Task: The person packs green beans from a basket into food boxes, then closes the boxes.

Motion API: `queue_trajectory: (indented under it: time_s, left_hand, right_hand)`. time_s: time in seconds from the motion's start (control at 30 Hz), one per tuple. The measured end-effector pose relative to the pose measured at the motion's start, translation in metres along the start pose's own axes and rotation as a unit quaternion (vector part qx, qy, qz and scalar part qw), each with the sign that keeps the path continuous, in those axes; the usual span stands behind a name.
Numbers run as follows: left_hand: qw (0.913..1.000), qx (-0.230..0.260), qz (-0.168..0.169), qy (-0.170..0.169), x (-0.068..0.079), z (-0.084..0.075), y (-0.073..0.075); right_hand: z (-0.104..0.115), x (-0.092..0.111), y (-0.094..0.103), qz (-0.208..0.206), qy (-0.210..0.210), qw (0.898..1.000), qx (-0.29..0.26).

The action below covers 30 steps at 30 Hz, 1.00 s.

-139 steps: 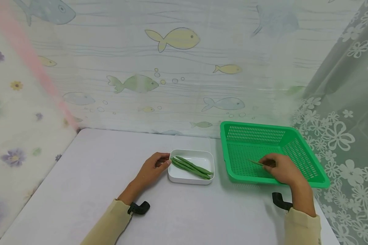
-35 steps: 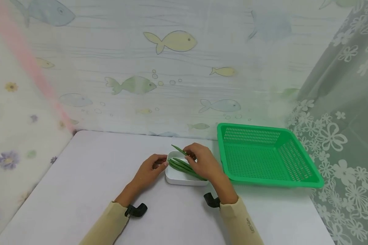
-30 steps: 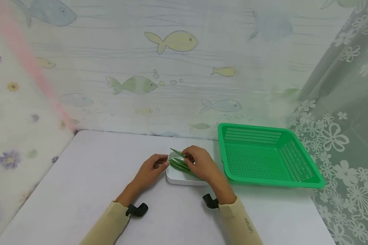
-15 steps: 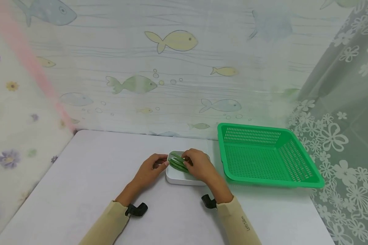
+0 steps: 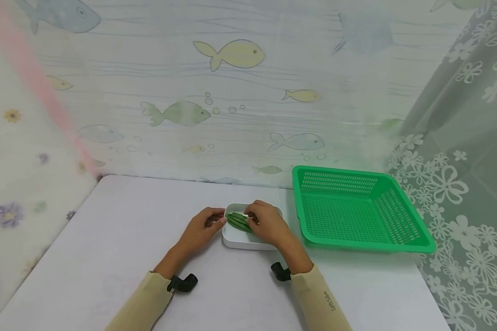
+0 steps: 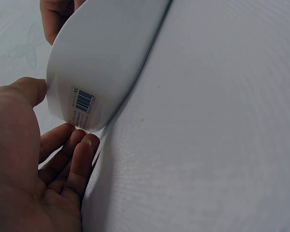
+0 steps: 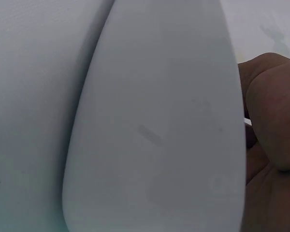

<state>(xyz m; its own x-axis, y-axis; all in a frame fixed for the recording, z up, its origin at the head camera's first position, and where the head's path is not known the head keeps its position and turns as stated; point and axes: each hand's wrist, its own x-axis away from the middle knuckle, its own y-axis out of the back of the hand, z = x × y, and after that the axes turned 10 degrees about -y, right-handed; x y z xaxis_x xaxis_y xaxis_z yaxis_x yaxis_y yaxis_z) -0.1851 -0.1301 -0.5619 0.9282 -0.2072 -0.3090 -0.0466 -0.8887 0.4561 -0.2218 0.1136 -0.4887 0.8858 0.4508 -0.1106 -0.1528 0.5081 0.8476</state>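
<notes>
A small white rectangular dish (image 5: 248, 244) stands on the table with several green beans (image 5: 238, 222) lying lengthwise in it. My left hand (image 5: 199, 231) holds the dish's left end; in the left wrist view the thumb (image 6: 31, 91) is at the rim and the fingertips meet the wall near a barcode sticker (image 6: 83, 101). Over the right part of the dish, my right hand (image 5: 269, 224) has its thumb and fingers curled down at a green bean, covering the beans' right ends. In the right wrist view the dish's wall (image 7: 154, 121) hides the fingertips of this hand.
A green perforated plastic basket (image 5: 364, 248) sits to the right of the dish, nothing in it. The white-covered table (image 5: 120, 257) meets a fish-patterned curtain (image 5: 232, 92) at the back. A sheer floral curtain (image 5: 472, 207) hangs along the right side.
My right hand came from the basket to the dish with a green bean, then lowered it among the other beans. The left hand stays at the dish's end.
</notes>
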Motion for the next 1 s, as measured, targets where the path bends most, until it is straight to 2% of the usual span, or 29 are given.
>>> queue_trajectory:
  time_s: [0.23, 0.6, 1.0]
  left_hand:
    - [1.0000, 0.002, 0.000, -0.001, 0.000, -0.001, 0.001]
    - [1.0000, -0.002, 0.000, -0.002, 0.000, 0.000, 0.001]
    - [1.0000, 0.001, -0.001, -0.005, -0.001, 0.002, 0.000]
  right_hand:
    - [0.003, 0.002, 0.004, 0.001, -0.004, 1.000, -0.001]
    - [0.012, 0.009, 0.015, -0.009, 0.052, 0.999, 0.004]
    - [0.025, 0.025, 0.047, -0.089, 0.122, 0.988, -0.009]
